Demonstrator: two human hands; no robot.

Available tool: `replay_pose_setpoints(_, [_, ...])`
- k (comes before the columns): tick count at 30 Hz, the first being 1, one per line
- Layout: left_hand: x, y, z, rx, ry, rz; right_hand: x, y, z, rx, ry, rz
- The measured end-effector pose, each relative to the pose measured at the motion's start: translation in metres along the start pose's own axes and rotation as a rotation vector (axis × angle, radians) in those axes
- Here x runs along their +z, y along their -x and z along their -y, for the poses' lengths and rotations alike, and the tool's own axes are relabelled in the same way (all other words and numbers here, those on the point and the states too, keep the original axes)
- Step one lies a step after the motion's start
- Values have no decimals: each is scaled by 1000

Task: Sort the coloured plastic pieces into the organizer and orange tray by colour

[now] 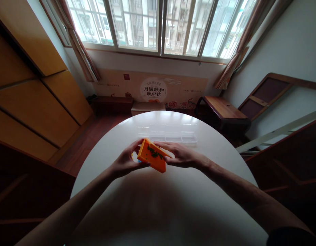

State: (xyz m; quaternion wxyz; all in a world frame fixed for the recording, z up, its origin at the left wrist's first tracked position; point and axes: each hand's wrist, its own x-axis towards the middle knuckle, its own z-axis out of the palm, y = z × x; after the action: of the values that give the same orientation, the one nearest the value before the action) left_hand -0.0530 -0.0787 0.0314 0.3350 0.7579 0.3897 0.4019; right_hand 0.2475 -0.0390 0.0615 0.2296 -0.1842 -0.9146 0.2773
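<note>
An orange rectangular box (153,156) with a dark green pattern on its top is held tilted above the white round table (163,205). My left hand (125,162) grips its left end, thumb along the near edge. My right hand (178,154) holds its right side, fingers stretched over the top edge. A bit of blue shows under the box by my left fingers. Just beyond the hands lies a clear plastic compartment box (167,134) on the table.
A dark wooden bench (224,109) stands at the back right, a low dark cabinet (112,104) and a pale box (147,107) under the window. Yellow wooden panels (37,99) fill the left side. A folded frame (270,94) leans on the right wall.
</note>
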Motion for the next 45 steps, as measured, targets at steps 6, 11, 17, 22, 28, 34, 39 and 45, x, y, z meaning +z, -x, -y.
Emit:
replay_pose_setpoints(6, [-14, -5, -7, 128, -186, 48, -2, 4, -2, 5, 17, -73])
replay_pose_setpoints(11, [-22, -9, -8, 203, -286, 83, 3, 15, -9, 93, 121, -173])
replay_pose_setpoints(17, [-26, -17, -23, 337, -414, 231, 13, 31, -15, 157, -16, -385])
replay_pose_setpoints(22, [-20, -26, -43, 396, -525, 330, 22, 48, -25, 217, -128, -461])
replay_pose_setpoints(28, [-15, -39, -59, 417, -593, 385, 22, 62, -27, 250, -184, -461])
replay_pose_setpoints(34, [-9, -50, -75, 464, -644, 401, 20, 68, -28, 264, -218, -495])
replay_pose_setpoints(39, [-6, -58, -87, 455, -677, 457, 19, 72, -30, 309, -283, -518])
replay_pose_setpoints(45, [-3, -63, -96, 434, -677, 497, 14, 74, -28, 355, -288, -505])
